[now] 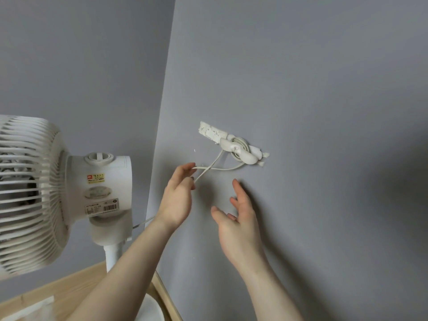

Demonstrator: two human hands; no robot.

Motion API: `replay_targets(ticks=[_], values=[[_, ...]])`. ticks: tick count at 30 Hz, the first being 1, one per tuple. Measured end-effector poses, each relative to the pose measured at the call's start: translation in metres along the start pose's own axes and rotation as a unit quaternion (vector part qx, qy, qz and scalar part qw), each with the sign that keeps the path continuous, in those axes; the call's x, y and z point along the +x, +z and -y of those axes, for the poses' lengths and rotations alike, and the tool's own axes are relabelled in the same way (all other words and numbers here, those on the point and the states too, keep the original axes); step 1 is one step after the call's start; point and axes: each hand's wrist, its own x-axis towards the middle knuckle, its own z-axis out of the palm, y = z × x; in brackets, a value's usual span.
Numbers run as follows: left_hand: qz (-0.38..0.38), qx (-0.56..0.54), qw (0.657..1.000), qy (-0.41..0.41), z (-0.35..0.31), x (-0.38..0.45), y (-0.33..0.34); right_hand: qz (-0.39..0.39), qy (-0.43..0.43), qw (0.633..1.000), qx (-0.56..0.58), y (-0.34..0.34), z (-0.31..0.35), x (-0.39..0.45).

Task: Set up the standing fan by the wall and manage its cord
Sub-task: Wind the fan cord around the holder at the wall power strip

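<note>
A white standing fan (pixel 102 188) stands at the left on its pole, its grille facing left and labels on its motor housing. Its white cord (pixel 209 166) is coiled round a white wall hook (pixel 238 150) fixed to the grey wall. Two strands run from the coil down-left to my left hand (pixel 178 198), which pinches them at the fingertips. More cord shows behind my left wrist by the fan neck. My right hand (pixel 238 223) hovers just below the hook with fingers straight, holding nothing, close to the wall.
The grey wall (pixel 312 112) fills the right; a corner edge runs down the middle. White plaster patches (pixel 209 132) flank the hook. Wood floor (pixel 76 290) and the fan's round white base (pixel 150 309) lie at the bottom left.
</note>
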Motion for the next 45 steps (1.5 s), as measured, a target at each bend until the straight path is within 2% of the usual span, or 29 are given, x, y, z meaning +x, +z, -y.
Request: replay_targets(ticks=[9,14,17,27,32,37,40,43,45], values=[[0.044,0.080,0.995,-0.048,-0.007,0.005,0.000,-0.033,-0.025,0.999,0.006,-0.034,-0.005,-0.024],[0.072,0.178,0.981,-0.023,-0.050,0.019,-0.001,-0.032,-0.041,0.998,0.035,-0.034,0.006,-0.029],[0.067,0.197,0.978,-0.034,-0.076,0.032,0.000,-0.026,-0.056,0.997,0.053,-0.034,0.013,-0.029],[0.047,0.122,0.991,-0.039,-0.157,0.032,0.038,-0.026,-0.080,0.988,0.127,-0.050,0.025,-0.030],[0.029,0.131,0.991,-0.012,-0.177,0.030,0.059,-0.029,-0.083,0.983,0.159,-0.061,0.030,-0.029],[-0.032,0.178,0.983,0.045,-0.186,0.030,0.061,-0.036,-0.095,0.979,0.176,-0.068,0.034,-0.026],[-0.077,0.278,0.952,0.102,-0.187,0.024,0.063,-0.032,-0.099,0.978,0.183,-0.069,0.035,-0.028],[-0.106,0.438,0.870,0.200,-0.187,0.023,0.061,-0.028,-0.092,0.977,0.191,-0.071,0.036,-0.029],[-0.110,0.512,0.820,0.230,-0.188,0.025,0.058,-0.029,-0.088,0.976,0.195,-0.073,0.036,-0.030]])
